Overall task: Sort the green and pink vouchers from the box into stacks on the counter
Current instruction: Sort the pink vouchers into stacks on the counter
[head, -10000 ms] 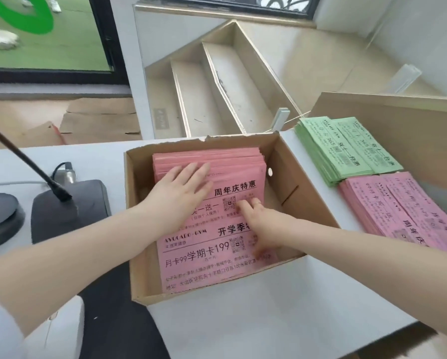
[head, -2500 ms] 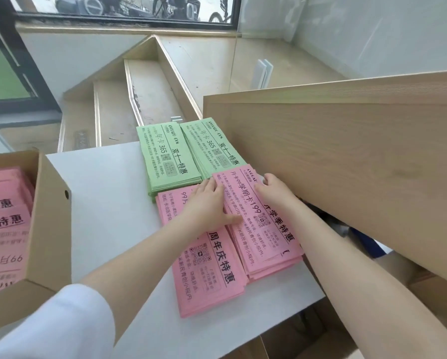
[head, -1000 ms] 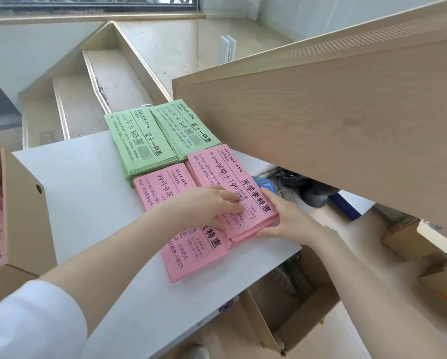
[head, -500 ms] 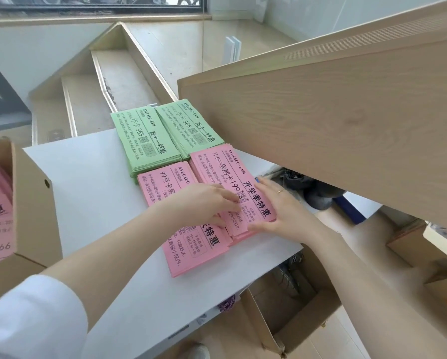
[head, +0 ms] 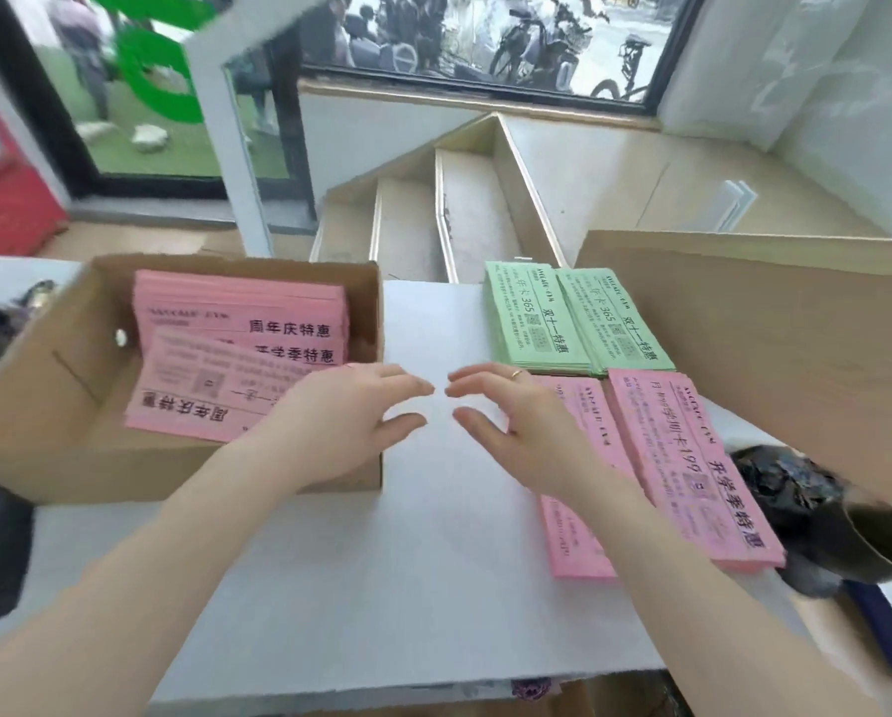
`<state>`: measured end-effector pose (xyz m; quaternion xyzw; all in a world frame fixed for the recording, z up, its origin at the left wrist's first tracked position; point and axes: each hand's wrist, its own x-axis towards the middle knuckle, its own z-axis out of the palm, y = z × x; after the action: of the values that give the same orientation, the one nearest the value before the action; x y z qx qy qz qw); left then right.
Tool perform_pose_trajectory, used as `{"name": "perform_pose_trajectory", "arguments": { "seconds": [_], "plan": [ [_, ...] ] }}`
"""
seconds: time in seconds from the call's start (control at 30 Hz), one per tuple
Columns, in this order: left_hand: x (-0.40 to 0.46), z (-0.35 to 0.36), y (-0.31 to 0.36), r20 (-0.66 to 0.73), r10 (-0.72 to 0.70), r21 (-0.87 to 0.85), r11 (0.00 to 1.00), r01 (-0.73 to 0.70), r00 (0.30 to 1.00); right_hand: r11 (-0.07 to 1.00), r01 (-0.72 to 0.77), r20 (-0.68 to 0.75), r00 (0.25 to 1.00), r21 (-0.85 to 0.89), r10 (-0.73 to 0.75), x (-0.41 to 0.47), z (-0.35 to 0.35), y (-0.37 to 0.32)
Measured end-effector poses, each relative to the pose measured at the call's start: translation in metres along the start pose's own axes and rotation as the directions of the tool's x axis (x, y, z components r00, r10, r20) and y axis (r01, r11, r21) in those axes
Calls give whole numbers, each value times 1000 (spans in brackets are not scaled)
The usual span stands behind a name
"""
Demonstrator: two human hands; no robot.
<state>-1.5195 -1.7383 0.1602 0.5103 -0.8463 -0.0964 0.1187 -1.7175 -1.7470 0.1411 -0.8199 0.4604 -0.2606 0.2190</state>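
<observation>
Fingers: we are holding the fingers of both hands apart and loosely extended, gripping nothing; the fingertips of the two hands are nearly meeting over the bare counter (head: 433, 535).
Left hand: our left hand (head: 345, 426) is hovering just right of the box (head: 45, 406), partly over its near right corner.
Right hand: our right hand (head: 516, 432) is hovering further right of the box, its wrist lying over the inner pink stack (head: 573, 520).
Change: a second ago both hands were pressing on the pink stacks; we are now lifting them clear and swinging them, and our view, back toward the box.
Meaning: we are judging the last batch as squared and set down, and the next pickup as starting.
Box contents: pink vouchers (head: 237, 349) are lying in the box, in offset layers, the nearest sheet turned the other way round. No green is showing among them.
Green stacks: two green stacks (head: 578, 323) are lying side by side, well right of the box, at the far edge of the counter.
Outer pink stack: the outer pink stack (head: 692, 468) is lying furthest right of the box, nearer us than the green stacks, beside the inner one.
Wood panel: a wood panel (head: 770, 328) is rising beyond the stacks, on the side away from the box.
Next move: we are expecting to reach left into the box and grip the upper pink layers.
</observation>
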Motion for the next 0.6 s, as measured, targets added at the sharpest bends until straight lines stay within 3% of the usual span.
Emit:
{"name": "perform_pose_trajectory", "arguments": {
  "seconds": [0.13,0.2,0.3,0.4,0.53,0.6],
  "plan": [
    [-37,-35,-72,-198,-121,-69,992,109,973,993,120,23,993,-21,-119,53,34,-47],
    [-44,-47,-110,-213,-143,-47,990,136,967,991,107,70,992,-78,-101,81,52,-66],
    [-39,-56,-167,-7,-176,110,978,176,984,957,-110,230,957,-268,175,121,82,-81],
    [-22,-56,-210,189,-175,384,919,92,966,857,-439,252,827,-270,503,150,106,-85],
    [6,-57,-229,167,-12,424,904,-60,986,704,-686,181,680,-187,711,158,123,-85],
    [17,-52,-230,196,62,411,901,-140,979,597,-777,178,570,-201,802,157,129,-84]
  ]
}}
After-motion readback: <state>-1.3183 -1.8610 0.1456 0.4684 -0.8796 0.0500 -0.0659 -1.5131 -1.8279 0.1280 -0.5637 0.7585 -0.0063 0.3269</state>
